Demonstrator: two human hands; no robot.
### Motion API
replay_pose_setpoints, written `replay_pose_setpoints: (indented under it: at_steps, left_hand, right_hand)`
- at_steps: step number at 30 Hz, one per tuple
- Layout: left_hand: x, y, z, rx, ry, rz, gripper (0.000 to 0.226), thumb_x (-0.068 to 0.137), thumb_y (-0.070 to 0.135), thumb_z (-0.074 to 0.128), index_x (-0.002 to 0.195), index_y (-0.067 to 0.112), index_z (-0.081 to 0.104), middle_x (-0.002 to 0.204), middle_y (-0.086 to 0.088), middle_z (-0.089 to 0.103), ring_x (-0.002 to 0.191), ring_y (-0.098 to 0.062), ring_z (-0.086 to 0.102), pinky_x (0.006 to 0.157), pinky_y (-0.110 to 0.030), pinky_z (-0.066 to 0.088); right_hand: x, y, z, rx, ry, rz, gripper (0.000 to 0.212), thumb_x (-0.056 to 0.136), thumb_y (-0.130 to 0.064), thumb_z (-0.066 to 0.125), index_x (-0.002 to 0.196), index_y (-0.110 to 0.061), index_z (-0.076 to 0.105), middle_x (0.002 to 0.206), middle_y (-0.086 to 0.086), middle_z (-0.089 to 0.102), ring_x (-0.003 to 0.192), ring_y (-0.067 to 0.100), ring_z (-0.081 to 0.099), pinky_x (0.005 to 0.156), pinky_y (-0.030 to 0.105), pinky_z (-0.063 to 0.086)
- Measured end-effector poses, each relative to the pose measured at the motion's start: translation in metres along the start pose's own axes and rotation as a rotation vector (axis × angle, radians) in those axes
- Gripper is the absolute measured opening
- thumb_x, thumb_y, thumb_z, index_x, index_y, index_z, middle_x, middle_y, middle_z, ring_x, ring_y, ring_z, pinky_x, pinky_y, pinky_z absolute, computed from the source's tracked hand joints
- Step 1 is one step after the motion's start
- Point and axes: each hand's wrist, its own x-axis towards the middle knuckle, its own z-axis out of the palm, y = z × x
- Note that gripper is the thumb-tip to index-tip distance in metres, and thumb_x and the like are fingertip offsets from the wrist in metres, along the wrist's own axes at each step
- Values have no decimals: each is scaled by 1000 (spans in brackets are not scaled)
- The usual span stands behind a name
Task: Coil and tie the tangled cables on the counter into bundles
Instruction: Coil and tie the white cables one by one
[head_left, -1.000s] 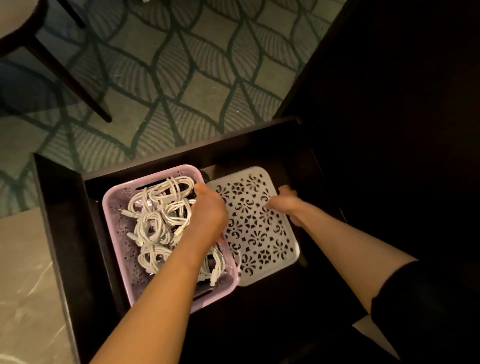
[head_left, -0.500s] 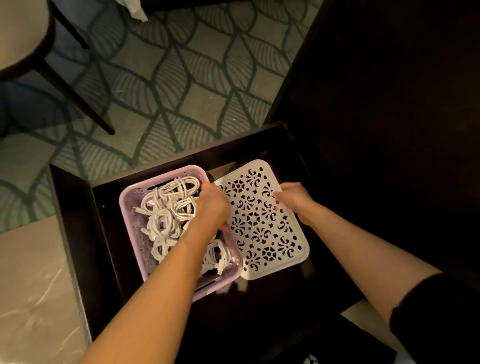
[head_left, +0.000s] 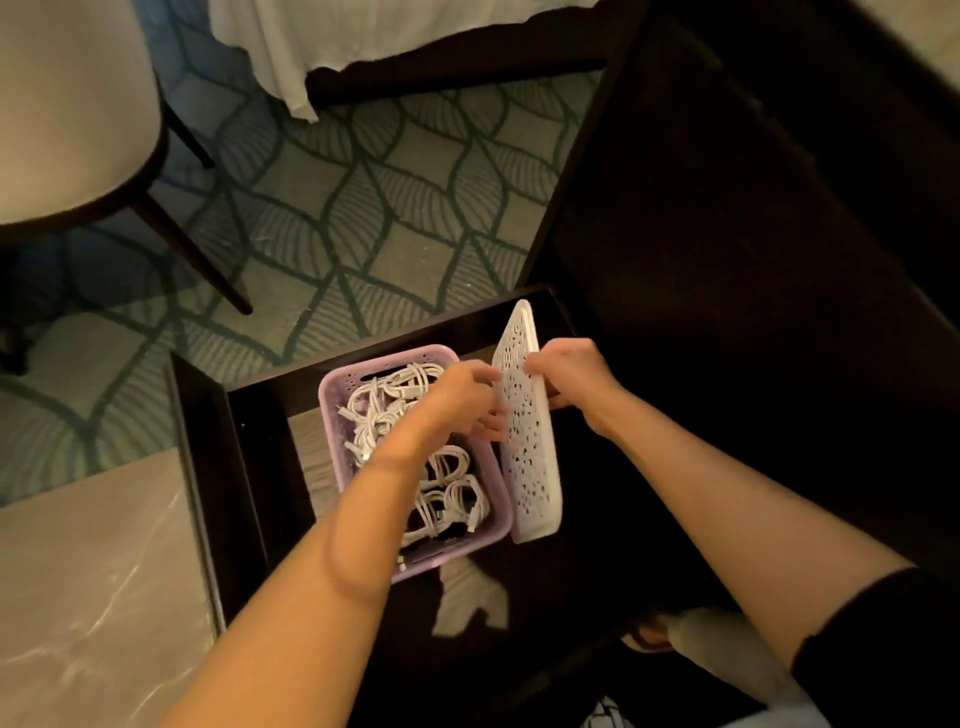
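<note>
Cables (head_left: 374, 421), white and tangled, lie beneath the left hand (head_left: 462, 400). It and the right hand (head_left: 571, 374) both grip the perforated white lid (head_left: 527, 467), holding it tilted on edge. The cables fill a lilac basket (head_left: 328, 415) inside an open dark drawer (head_left: 218, 467).

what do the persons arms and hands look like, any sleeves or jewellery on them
Both are bare: the left hand and right hand show no gloves, rings or watch that I can see, and both forearms are uncovered. The right arm has a black sleeve starting around the elbow. No sleeve shows on the left arm within the frame.
</note>
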Motion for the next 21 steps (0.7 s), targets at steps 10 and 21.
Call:
replay_pose_setpoints:
  at_steps: [10, 21]
  left_hand:
    - [-42, 13, -4, 193, -118, 176, 42, 86, -4, 53, 121, 18, 42, 90, -9, 58, 70, -23, 64, 66, -43, 58]
    - [-43, -47, -66, 68, 219, -109, 41, 84, -16, 29, 114, 4, 48, 96, -14, 59, 85, -29, 59, 62, -39, 53]
  right_hand:
    - [-15, -29, 6, 154, -223, -15, 12, 86, -13, 64, 76, -7, 68, 60, -1, 67, 63, 9, 61, 67, 23, 50]
    - [-7, 6, 41, -172, -104, 227, 46, 95, -4, 44, 140, -5, 39, 140, 14, 44, 126, 28, 44, 97, 36, 40]
